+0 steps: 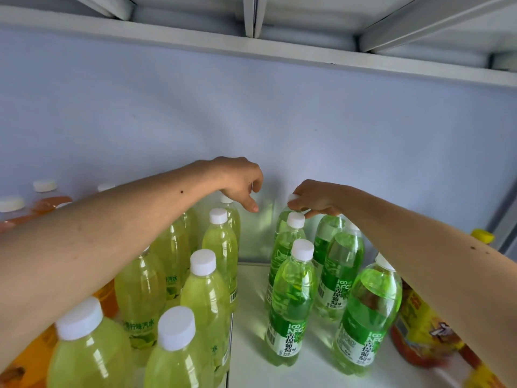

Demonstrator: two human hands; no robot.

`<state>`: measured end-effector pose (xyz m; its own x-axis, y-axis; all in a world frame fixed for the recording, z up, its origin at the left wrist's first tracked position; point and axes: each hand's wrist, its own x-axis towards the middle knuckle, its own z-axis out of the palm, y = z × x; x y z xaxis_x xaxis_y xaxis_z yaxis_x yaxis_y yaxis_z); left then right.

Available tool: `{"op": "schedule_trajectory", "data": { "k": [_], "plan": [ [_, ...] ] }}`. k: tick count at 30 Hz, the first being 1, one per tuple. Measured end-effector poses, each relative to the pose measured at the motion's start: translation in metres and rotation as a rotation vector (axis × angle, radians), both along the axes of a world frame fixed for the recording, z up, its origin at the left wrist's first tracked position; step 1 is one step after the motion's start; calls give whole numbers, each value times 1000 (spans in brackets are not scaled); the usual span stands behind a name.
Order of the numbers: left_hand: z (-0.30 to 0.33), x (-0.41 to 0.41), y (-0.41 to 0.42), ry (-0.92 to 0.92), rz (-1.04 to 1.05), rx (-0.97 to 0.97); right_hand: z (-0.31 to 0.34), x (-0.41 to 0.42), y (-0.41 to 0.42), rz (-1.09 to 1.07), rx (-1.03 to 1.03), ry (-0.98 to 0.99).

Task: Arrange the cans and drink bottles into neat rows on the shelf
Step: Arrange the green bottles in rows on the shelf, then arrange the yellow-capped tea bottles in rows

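Observation:
Yellow-green lemon soda bottles (208, 292) with white caps stand in rows at the left of the white shelf (251, 359). Bright green grape drink bottles (293, 298) stand in two rows at the right. My left hand (240, 183) hovers over the rearmost lemon bottle (232, 217), fingers loosely curled with nothing in them. My right hand (316, 200) pinches the white cap of the rearmost green bottle (282, 219) in the left green row, close to the back wall.
Orange drink bottles (47, 203) stand at the far left. Yellow-labelled tea bottles (419, 331) stand at the far right under my right forearm. A bare strip of shelf runs between the two green groups. Another shelf's underside (251, 29) sits overhead.

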<state>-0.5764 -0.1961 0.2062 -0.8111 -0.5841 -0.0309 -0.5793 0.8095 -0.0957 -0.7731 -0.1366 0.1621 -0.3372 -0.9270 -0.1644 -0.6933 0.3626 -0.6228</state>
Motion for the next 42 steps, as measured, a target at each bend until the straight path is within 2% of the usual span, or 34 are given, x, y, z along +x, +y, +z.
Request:
{"op": "schedule_trajectory", "data": {
  "k": [4,11,18,24,31,42],
  "plan": [
    [0,0,4,-77,-23,-6,2,3,4,-10,0,62],
    [6,3,12,-72,-63,-41,9,15,16,-29,-23,121],
    [19,6,31,-14,-118,-43,37,14,51,-152,-178,100],
    [30,-2,65,38,-214,-19,52,7,102,-213,-356,81],
    [32,-11,125,84,-269,-41,56,5,176,-201,-446,76],
    [-2,-42,243,186,-280,34,43,1,317,-159,-442,147]
  ]
}}
